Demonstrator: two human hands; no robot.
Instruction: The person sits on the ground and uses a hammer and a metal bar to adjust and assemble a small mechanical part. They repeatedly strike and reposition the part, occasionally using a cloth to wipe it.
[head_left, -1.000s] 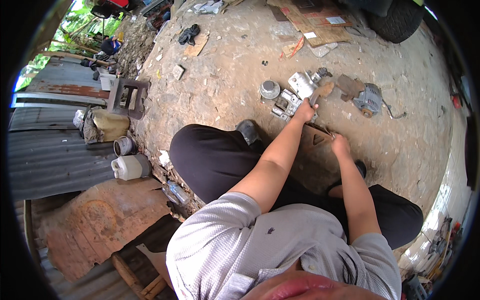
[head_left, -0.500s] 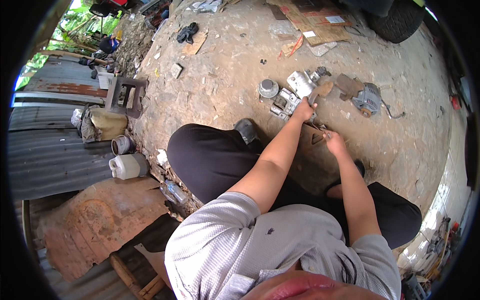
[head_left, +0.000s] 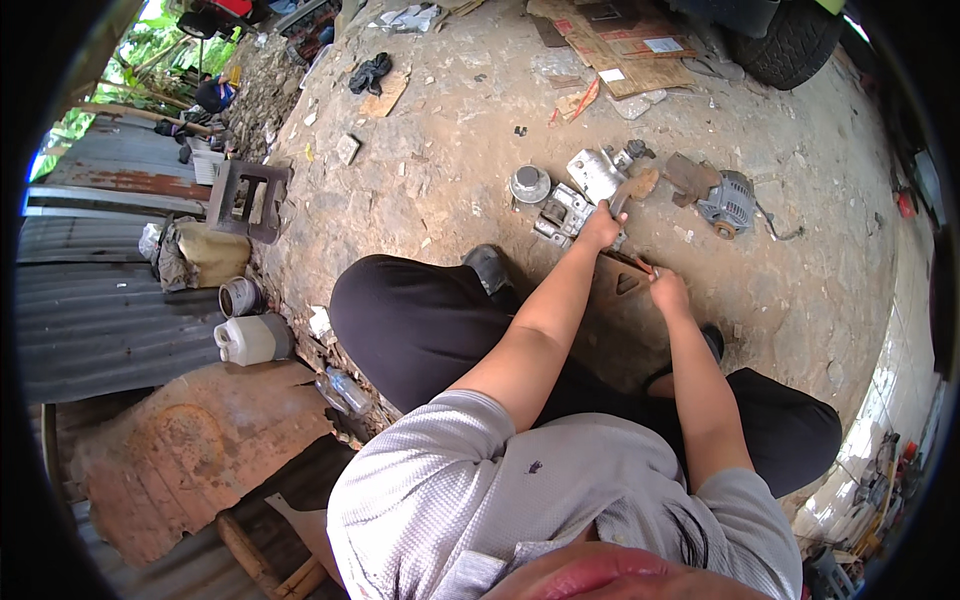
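My left hand grips a rusty, bent metal bracket among several parts on the dirty ground: a silver cylindrical casting, a silver block and a round metal piece. My right hand, fingers closed, holds a slim tool with a reddish part, too small to make out fully, at the edge of a rusty plate with a triangular cutout. An alternator lies to the right of the bracket, beside a rusty part.
Cardboard and a vehicle tyre are at the top. Along the left lie corrugated sheets, a white jug, a dark metal frame and a rusty sheet. Mixed tools lie at the lower right.
The view has shifted slightly. My right hand has moved a little left along the plate, and the reddish part in its fingers now shows more plainly. My left hand keeps its grip.
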